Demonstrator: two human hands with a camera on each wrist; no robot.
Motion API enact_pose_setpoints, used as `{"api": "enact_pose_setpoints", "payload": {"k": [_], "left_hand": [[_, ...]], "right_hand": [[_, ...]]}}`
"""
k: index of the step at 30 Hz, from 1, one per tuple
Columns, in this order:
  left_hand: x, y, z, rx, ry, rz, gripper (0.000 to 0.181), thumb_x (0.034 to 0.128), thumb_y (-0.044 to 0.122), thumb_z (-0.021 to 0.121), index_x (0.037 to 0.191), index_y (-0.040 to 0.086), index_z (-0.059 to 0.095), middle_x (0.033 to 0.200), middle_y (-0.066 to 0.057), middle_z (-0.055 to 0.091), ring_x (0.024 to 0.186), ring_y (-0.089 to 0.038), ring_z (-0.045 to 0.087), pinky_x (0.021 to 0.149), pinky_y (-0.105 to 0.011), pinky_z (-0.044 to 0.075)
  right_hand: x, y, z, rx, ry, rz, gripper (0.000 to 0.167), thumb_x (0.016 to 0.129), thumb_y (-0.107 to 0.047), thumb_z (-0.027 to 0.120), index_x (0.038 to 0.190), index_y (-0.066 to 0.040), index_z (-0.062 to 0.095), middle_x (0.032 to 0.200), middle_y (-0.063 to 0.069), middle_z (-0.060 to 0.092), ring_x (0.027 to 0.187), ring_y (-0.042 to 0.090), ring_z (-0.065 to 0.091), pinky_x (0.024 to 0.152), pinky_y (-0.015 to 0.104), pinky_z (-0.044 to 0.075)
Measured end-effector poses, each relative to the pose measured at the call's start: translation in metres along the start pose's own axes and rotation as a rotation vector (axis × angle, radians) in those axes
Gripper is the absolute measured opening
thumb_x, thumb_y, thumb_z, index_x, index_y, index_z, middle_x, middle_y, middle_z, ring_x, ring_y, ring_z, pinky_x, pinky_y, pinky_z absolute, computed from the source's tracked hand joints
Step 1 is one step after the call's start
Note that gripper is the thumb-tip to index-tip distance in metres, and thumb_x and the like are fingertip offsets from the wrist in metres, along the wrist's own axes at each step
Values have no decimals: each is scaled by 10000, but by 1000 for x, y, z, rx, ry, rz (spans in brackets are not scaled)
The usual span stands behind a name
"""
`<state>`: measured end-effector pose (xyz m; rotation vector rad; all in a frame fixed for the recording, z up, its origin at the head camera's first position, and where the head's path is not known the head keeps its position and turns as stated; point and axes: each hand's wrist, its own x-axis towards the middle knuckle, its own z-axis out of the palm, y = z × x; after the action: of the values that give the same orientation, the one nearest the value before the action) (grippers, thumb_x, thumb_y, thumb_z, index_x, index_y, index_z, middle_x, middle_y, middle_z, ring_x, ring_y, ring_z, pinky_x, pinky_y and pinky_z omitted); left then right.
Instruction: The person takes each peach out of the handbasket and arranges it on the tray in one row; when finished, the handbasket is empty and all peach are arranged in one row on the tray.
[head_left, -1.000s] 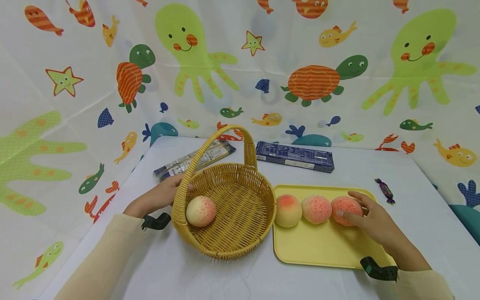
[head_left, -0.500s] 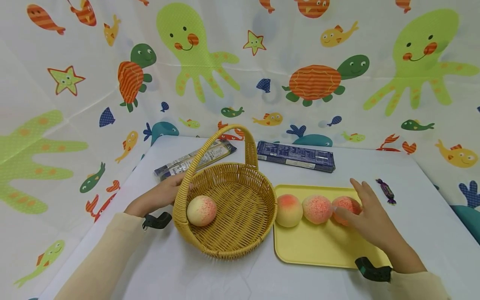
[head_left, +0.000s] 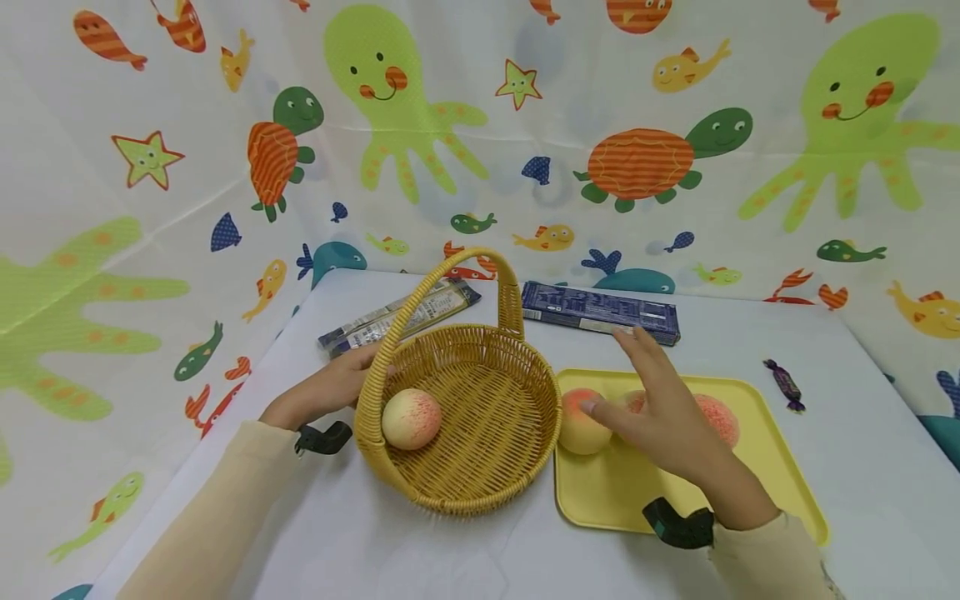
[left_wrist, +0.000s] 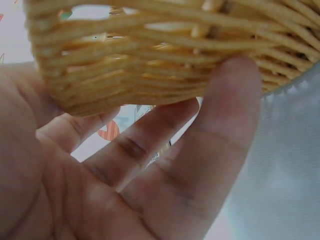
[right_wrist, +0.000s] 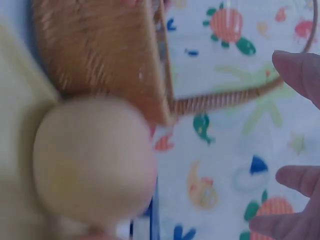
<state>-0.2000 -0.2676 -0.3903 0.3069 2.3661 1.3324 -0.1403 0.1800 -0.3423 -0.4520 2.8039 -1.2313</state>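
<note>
Over three peaches point(head_left: 581, 433), right hand point(head_left: 667, 417) empty; one basket point(head_left: 487, 425) in grip of left hand point(head_left: 336, 387).

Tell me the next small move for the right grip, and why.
I'd probably close the right grip around the leftmost peach on the yellow tray: it is open, holds nothing and overlaps that peach in the head view. Another peach lies in the wicker basket alongside, whose side the left grip holds.

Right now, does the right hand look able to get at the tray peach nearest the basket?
Probably yes: the right hand is spread, its thumb overlapping that peach in the head view, and the right wrist view shows nothing between them.
</note>
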Motion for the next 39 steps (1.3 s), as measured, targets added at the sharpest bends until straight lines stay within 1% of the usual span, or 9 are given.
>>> {"api": "enact_pose_setpoints", "payload": {"k": [4,5,11,13,17,22,27,35,39], "left_hand": [[0,1,0,9,9,-14,582,1087,321,563,1621,191,374,1468,-242,533,1014,-315,655,735,-434,590],[0,1,0,10,8,-12,575,1087,320,562,1617,187,381,1466,-236,535,1018,-310,653,738,-433,590],[0,1,-1,18,14,0,450,1104,288,527,1515,113,481,1164,-224,656,858,-283,676,661,-426,585],[1,1,-1,15,15,0,426,1108,279,518,1497,106,492,1114,-211,658,828,-278,672,650,-427,580],[1,0,-1,11,15,-3,405,1104,282,527,1468,106,508,1132,-200,641,836,-270,661,674,-426,573],[1,1,0,24,20,7,331,1097,282,539,1345,64,550,1132,-207,621,865,-276,639,728,-423,562],[1,1,-1,58,38,33,413,1095,279,540,1461,88,527,1331,-202,608,1030,-292,596,847,-411,522],[1,-1,-2,78,34,70,476,1099,284,536,1542,118,480,1431,-165,579,1237,-319,553,992,-464,478],[1,-1,-1,84,35,70,483,1101,287,534,1551,123,469,1481,-159,551,1307,-336,519,1037,-500,449]], "right_hand": [[12,-23,20,41,-60,-59,957,904,-529,780,1665,-305,244,1750,69,62,1588,415,104,1108,785,237],[16,-29,25,56,-79,-67,959,896,-530,787,1661,-318,251,1749,58,72,1583,405,143,1105,756,292],[41,-55,49,152,-203,-167,908,895,-457,808,1638,-282,317,1710,40,231,1561,320,248,1151,657,328],[51,-61,55,191,-255,-172,900,903,-435,804,1639,-261,315,1694,13,273,1562,295,245,1182,640,286],[70,-71,68,239,-360,-137,898,916,-394,797,1648,-231,303,1685,0,301,1552,331,276,1192,600,297],[89,-77,86,284,-460,-92,891,911,-357,805,1646,-227,318,1681,27,321,1498,342,379,1193,547,321],[101,-78,102,306,-528,-42,879,908,-388,797,1639,-216,340,1673,78,339,1537,310,314,1191,532,328],[112,-81,124,404,-626,49,854,923,-337,795,1633,-183,347,1670,175,314,1417,337,468,1022,500,515],[112,-82,131,414,-649,77,843,933,-302,788,1633,-159,341,1623,228,352,1367,334,496,983,499,538]]}}
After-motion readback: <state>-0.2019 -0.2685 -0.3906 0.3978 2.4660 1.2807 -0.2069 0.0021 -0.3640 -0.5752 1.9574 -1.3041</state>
